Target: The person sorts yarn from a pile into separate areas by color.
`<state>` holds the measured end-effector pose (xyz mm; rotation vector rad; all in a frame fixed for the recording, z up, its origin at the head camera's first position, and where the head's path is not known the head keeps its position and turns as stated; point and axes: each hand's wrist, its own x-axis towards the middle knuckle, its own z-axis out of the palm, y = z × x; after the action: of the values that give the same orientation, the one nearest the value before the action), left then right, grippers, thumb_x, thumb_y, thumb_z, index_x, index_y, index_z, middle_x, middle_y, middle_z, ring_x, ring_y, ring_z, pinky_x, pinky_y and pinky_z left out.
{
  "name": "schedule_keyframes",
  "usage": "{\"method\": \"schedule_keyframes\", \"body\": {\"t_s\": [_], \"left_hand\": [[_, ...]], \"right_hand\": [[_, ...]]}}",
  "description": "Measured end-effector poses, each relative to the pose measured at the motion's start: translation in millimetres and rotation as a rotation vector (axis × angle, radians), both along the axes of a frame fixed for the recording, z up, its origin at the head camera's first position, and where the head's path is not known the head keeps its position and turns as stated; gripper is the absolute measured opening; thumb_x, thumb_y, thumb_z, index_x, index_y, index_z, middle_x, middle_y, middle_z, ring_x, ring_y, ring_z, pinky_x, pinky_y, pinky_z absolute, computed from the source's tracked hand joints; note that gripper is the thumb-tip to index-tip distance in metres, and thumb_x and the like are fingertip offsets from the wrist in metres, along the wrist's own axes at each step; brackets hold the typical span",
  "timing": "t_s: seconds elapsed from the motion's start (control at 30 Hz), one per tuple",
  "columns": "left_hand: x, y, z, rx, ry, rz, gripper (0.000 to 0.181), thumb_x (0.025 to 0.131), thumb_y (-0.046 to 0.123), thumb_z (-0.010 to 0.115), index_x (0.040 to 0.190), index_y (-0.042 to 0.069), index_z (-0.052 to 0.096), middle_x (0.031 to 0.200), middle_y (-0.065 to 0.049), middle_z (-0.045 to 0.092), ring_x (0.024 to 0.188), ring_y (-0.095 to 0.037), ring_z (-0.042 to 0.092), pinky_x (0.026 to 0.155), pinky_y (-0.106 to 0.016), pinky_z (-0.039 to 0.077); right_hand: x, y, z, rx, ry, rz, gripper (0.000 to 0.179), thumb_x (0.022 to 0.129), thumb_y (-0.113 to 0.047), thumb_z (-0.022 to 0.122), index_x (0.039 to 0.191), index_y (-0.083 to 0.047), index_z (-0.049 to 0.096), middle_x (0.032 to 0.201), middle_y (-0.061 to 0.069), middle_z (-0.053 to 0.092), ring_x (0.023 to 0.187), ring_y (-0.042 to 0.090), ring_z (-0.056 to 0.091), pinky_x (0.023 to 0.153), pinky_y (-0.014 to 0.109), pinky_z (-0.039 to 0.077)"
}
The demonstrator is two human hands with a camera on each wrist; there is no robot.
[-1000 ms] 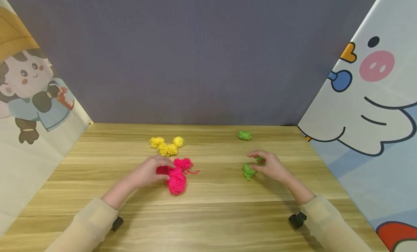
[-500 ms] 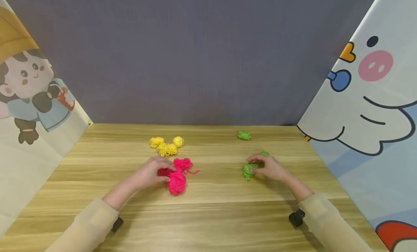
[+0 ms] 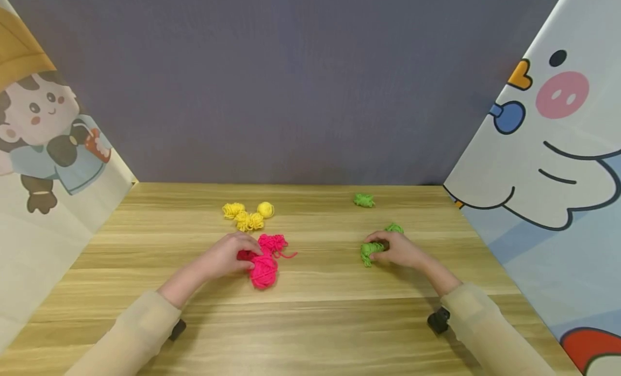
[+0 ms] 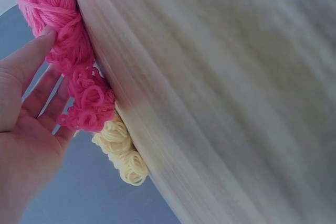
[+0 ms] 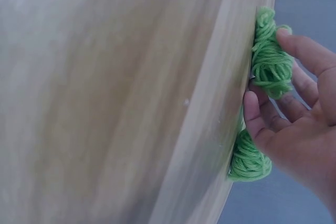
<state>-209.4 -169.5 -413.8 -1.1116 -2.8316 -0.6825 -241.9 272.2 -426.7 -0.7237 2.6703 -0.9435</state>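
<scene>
In the head view my left hand (image 3: 228, 258) reaches in from the left around pink yarn bundles. Its thumb touches the pink yarn ball (image 3: 264, 273) and its relaxed fingers spread along the far side. A looser, looped pink yarn bundle (image 4: 88, 100) lies next to that ball, with a loose tail. My right hand (image 3: 399, 251) grips a small green yarn bundle (image 5: 270, 59), thumb on one side and curled fingers on the other. Just beyond that hand lies a second green yarn bundle (image 3: 394, 228), seen below the fingers in the right wrist view.
Several yellow yarn bundles (image 3: 249, 221) lie beyond the pink yarn, with a round yellow ball (image 3: 265, 209) among them. A third green bundle (image 3: 364, 200) sits near the table's back edge. A grey panel (image 3: 291, 95) stands behind the wooden table (image 3: 310, 327); printed panels flank it.
My right thumb and fingers have closed in on the near green bundle, and the second one behind the hand has come more into view. The left hand stays at the pink yarn.
</scene>
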Motion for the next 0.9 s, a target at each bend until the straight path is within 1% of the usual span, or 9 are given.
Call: {"method": "schedule_keyframes", "body": {"t_s": [0.27, 0.43, 0.63, 0.73, 0.9], "left_hand": [[-2.2, 0.3, 1.0, -0.014, -0.031, 0.007, 0.025, 0.075, 0.012, 0.078, 0.099, 0.012, 0.072, 0.107, -0.005, 0.068, 0.105, -0.026, 0.061, 0.094, -0.043, 0.048], [-2.6, 0.7, 0.5, -0.014, -0.032, 0.003, 0.024, 0.075, 0.011, 0.078, 0.098, 0.012, 0.072, 0.106, -0.005, 0.068, 0.104, -0.025, 0.061, 0.092, -0.042, 0.049], [-3.3, 0.8, 0.1, -0.008, -0.035, -0.008, 0.024, 0.075, 0.011, 0.078, 0.098, 0.012, 0.072, 0.105, -0.004, 0.068, 0.103, -0.024, 0.062, 0.092, -0.041, 0.049], [-3.8, 0.4, -0.7, -0.007, -0.043, -0.007, 0.024, 0.075, 0.011, 0.078, 0.098, 0.012, 0.072, 0.105, -0.004, 0.068, 0.103, -0.024, 0.062, 0.091, -0.041, 0.049], [-4.2, 0.0, -1.5, -0.011, -0.051, -0.005, 0.024, 0.076, 0.01, 0.078, 0.098, 0.012, 0.072, 0.105, -0.004, 0.068, 0.103, -0.024, 0.061, 0.092, -0.041, 0.049]], "right_hand": [[-0.8, -0.8, 0.0, 0.009, 0.018, -0.001, 0.038, 0.083, -0.02, 0.073, 0.118, -0.009, 0.062, 0.121, 0.009, 0.062, 0.113, 0.031, 0.055, 0.094, 0.048, 0.046], [-0.1, -3.4, 1.3, 0.013, 0.028, 0.0, 0.04, 0.082, -0.022, 0.074, 0.117, -0.009, 0.063, 0.119, 0.008, 0.063, 0.11, 0.029, 0.056, 0.091, 0.046, 0.048], [3.8, -9.2, 6.6, 0.005, 0.055, 0.005, 0.038, 0.081, -0.023, 0.074, 0.116, -0.011, 0.064, 0.117, 0.007, 0.064, 0.107, 0.027, 0.057, 0.086, 0.044, 0.051], [7.7, -14.2, 11.4, -0.016, 0.06, 0.008, 0.037, 0.081, -0.024, 0.075, 0.115, -0.012, 0.064, 0.116, 0.007, 0.064, 0.105, 0.026, 0.058, 0.083, 0.041, 0.052], [14.5, -23.0, 19.1, -0.04, 0.068, 0.011, 0.036, 0.081, -0.025, 0.075, 0.114, -0.013, 0.065, 0.115, 0.007, 0.065, 0.102, 0.024, 0.058, 0.077, 0.032, 0.053]]}}
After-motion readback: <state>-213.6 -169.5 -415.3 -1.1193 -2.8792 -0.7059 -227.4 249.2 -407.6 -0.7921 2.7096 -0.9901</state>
